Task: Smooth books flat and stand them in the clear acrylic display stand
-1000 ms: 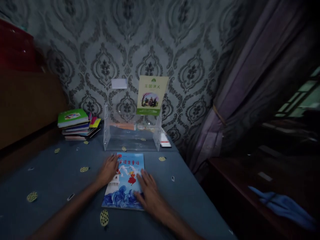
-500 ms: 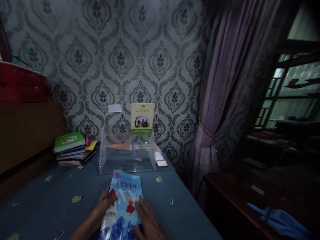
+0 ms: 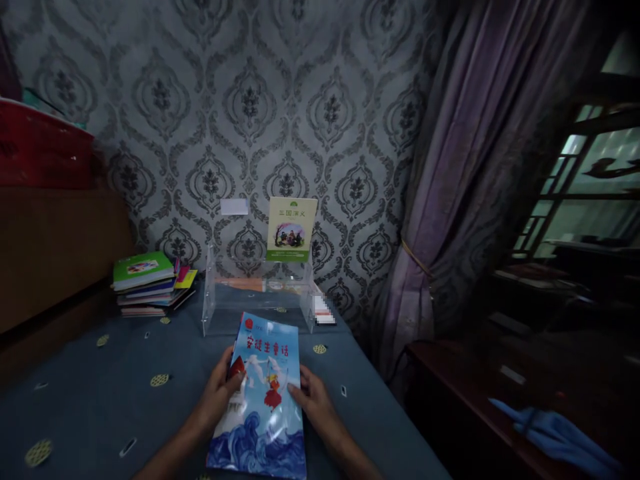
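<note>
A blue picture book (image 3: 265,400) with waves and red figures on its cover is lifted off the blue cloth, its top tilted away from me. My left hand (image 3: 220,390) grips its left edge, thumb on the cover. My right hand (image 3: 313,400) grips its right edge, thumb on top as well. Just beyond the book stands a clear acrylic book stand (image 3: 210,297). A green-covered book (image 3: 291,229) stands upright at the stand's back right.
A stack of books (image 3: 147,283) with a green one on top lies at the back left. A wooden headboard (image 3: 55,253) rises on the left. Purple curtains (image 3: 465,173) hang on the right, beside a dark wooden table (image 3: 480,393) with a blue cloth (image 3: 555,437).
The blue book lay flat under both hands a second ago. Both hands now grip its edges and hold it raised, nearer to me. My view has tilted up and to the right.
</note>
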